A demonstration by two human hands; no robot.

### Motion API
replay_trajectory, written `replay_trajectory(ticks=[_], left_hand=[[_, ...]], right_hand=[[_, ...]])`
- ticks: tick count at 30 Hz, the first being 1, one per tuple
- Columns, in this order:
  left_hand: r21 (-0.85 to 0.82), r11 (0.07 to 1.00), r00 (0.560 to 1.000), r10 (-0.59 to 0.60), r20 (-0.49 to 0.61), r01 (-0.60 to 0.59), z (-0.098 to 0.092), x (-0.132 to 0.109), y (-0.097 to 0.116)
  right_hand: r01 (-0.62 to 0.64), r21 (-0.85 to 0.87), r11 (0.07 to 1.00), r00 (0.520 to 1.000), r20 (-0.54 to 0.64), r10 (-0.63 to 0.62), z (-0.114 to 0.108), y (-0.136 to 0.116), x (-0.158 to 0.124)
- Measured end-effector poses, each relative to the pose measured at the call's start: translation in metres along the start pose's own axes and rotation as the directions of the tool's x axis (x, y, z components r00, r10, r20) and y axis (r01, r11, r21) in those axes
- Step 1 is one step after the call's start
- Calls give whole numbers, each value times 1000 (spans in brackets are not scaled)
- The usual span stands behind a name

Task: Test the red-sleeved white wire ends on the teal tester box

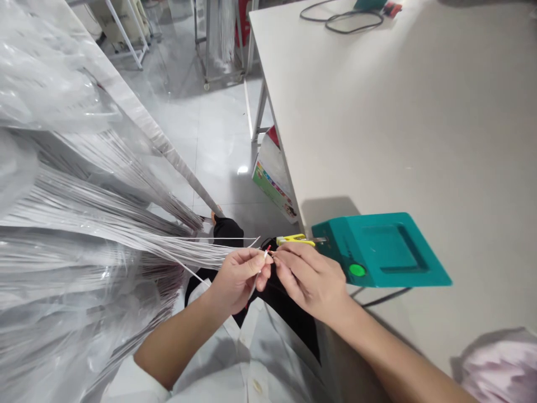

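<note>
My left hand (pixel 243 275) pinches a thin white wire near its red-tipped end (pixel 268 249), above my lap. Close against it, my right hand (pixel 312 277) has thumb and fingers pressed together at the wire's end; a small coppery bit shows between the fingertips. A long bundle of white wires (pixel 180 244) runs from the left to behind my left hand. Just beyond my right hand, yellow-handled snips (pixel 296 240) lie at the table edge. The teal device (pixel 390 246) with a round green button (pixel 357 270) stands on the table to the right.
The white table (pixel 377 123) fills the right side. Plastic-wrapped wire bundles on a rack (pixel 138 112) hang at left. A printed box (pixel 274 179) is under the table edge. A black cable (pixel 352 22) lies at the far end, pinkish cloth (pixel 499 366) at lower right.
</note>
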State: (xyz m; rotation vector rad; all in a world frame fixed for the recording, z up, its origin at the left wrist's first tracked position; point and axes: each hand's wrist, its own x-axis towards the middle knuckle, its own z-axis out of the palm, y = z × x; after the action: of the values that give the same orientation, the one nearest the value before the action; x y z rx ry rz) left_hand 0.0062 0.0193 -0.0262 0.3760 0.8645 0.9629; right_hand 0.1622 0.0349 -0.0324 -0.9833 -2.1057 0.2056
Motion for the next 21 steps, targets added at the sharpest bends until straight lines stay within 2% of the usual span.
replay_trajectory(ticks=[3,6,8,12,17,19,21], left_hand=[[29,1000,1000,-12,-12,12,-2,0,3],[47,999,1000,-27,-11,27,-3,0,2],[64,997,999,-38,-1,38,-2,0,0],[81,996,999,-49,1,49,2,1,-3],[41,999,1000,-19,13,19,2,1,-4],[21,999,999,-29,19,29,0,1,-4],[6,999,999,-42,21,42,-1,0,-3]], right_hand=[[-135,121,984,990,-13,137,-3,-2,3],[-306,312,899,949,29,314,-5,-8,9],[-354,378,856,932,62,357,-5,-11,13],[-335,374,865,936,23,352,-3,-12,15],[-110,134,985,990,-74,121,1,-6,8],[-99,96,990,991,-79,107,0,-4,7],[-142,127,982,986,-76,152,-1,-4,8]])
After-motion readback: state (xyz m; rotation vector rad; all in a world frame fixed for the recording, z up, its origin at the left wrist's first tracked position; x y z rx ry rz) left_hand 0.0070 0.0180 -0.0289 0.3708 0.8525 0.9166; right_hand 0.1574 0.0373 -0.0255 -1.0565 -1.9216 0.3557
